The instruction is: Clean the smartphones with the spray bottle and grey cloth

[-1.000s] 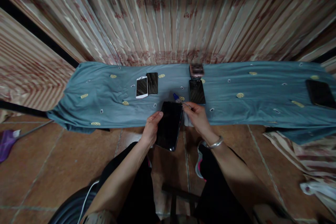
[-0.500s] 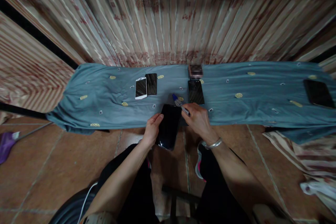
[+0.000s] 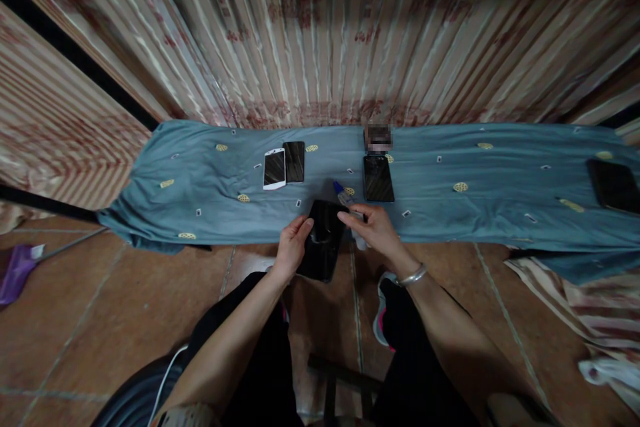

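My left hand (image 3: 293,247) grips a black tablet (image 3: 327,253) by its left side, thumb over the screen. The tablet is at the near edge of the cloth-covered bench, and its dark screen faces up. My right hand (image 3: 375,230) is closed around a small clear bottle with a blue top (image 3: 342,191); the fingers hide part of its body. My right thumb lies at the tablet's upper right edge; whether it touches the glass is hard to tell. Just beyond my right hand lies a black phone (image 3: 378,179).
A blue-green patterned cloth (image 3: 225,180) covers the long bench. On it are a white phone (image 3: 275,169), a dark phone (image 3: 295,161), a blurred-out item (image 3: 379,138) and a black device (image 3: 613,185) far right. Curtains (image 3: 320,33) hang behind. A purple dustpan-like object (image 3: 17,272) is on the floor.
My right hand has shifted its fingers, and its thumb now reaches the tablet's edge. The bottle has turned more upright in view. My left hand keeps its hold on the tablet.
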### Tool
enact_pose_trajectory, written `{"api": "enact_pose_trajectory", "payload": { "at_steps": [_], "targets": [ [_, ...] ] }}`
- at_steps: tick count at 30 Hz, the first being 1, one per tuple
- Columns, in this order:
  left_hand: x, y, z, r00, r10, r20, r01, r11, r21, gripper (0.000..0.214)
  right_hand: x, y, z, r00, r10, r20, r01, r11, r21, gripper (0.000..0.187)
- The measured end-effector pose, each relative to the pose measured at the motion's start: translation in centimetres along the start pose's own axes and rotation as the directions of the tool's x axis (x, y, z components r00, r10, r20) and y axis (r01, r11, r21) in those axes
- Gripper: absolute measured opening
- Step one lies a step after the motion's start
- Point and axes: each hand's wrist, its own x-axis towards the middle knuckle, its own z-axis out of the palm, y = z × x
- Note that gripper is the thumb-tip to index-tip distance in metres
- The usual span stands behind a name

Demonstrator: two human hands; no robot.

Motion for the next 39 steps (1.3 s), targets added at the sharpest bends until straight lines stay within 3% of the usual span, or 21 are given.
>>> {"api": "enact_pose_trajectory", "payload": {
  "at_steps": [5,11,18,24,31,39],
  "targets": [
    [-0.5,0.0,-0.2,0.999,0.04,0.011,-0.041,0.998,0.043,0.038,0.3,0.3,0.3,0.992,0.056,0.115,-0.072,0.988,0.138,0.052],
    [-0.9,0.6,-0.3,0.997,-0.078,0.024,0.08,0.991,-0.104,0.044,0.2,0.5,0.3,0.986,0.035,0.162,-0.065,0.981,0.184,0.048],
    [-1.0,0.9,-0.4,0.988,-0.156,0.001,0.154,0.976,-0.154,0.048,-0.2,0.1,0.2,0.978,0.02,0.208,-0.056,0.984,0.171,0.046],
    [-1.1,0.9,-0.7,0.993,-0.107,0.04,0.11,0.99,-0.086,0.046,-0.5,-0.3,0.1,0.975,-0.013,0.221,-0.007,0.996,0.089,0.052],
    [-0.7,1.8,-0.9,0.994,0.081,0.069,-0.085,0.994,0.07,0.035,-1.1,-0.9,0.3,0.964,-0.027,0.263,0.016,0.999,0.042,0.049],
    [-0.5,1.5,-1.1,0.998,0.031,0.055,-0.031,0.999,0.01,0.041,-1.8,-1.1,0.9,0.947,-0.003,0.321,-0.001,1.0,0.014,0.048]
  ]
}}
